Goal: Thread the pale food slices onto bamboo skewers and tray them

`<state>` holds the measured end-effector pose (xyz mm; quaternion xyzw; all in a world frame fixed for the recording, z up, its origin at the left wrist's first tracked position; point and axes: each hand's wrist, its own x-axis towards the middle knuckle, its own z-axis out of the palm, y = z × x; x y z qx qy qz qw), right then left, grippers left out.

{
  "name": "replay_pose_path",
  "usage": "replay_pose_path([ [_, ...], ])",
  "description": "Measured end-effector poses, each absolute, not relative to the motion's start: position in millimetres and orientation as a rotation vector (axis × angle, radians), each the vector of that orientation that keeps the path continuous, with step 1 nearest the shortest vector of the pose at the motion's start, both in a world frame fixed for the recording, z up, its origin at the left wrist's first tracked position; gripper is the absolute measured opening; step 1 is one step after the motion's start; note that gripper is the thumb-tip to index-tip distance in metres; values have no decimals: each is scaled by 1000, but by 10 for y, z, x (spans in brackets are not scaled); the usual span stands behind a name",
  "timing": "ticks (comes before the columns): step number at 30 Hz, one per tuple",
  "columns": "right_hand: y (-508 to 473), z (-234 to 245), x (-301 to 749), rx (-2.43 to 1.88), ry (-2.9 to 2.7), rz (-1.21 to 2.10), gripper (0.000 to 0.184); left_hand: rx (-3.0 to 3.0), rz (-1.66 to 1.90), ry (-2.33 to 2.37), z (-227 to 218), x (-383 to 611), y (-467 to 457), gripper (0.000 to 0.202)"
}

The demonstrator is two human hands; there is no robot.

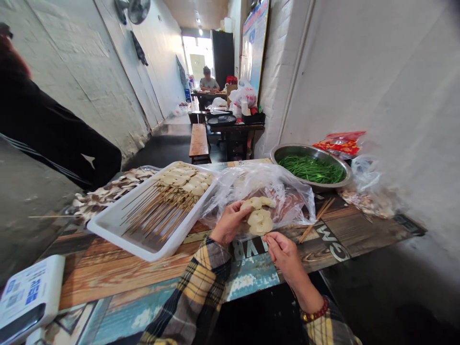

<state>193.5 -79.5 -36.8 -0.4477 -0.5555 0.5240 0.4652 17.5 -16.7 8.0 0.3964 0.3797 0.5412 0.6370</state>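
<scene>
My left hand [230, 223] is closed, thumb and fingers pinching pale, flat food slices [260, 222] above the table. Just below and to the right, my right hand [285, 251] pinches the thin end of a skewer that runs into the lower slice; most of the stick is hidden by my fingers. Behind both hands spreads a clear plastic bag [224, 191] with more pale pieces showing through. To the left, a white tray [143, 251] holds several skewers [161, 211] loaded with similar slices, their bare sticks toward me.
A metal bowl [347, 179] of green stalks [312, 168] stands back right, with bagged food [370, 199] beside it. Loose sticks [316, 220] lie on the table. Mushroom-like pieces [108, 191] and a white scale-like device [34, 292] are left. A person in dark trousers [61, 129] stands there; another sits far back.
</scene>
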Motion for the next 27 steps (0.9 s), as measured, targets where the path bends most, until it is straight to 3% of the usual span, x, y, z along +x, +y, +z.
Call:
replay_pose_path([
  [9, -782, -362, 1907, -1135, -1440, 1215, 39, 781, 1284, 952, 65, 174, -157, 35],
  [27, -823, -301, 1885, -1165, -1637, 922, 31, 716, 1248, 901, 109, 192, -184, 38],
])
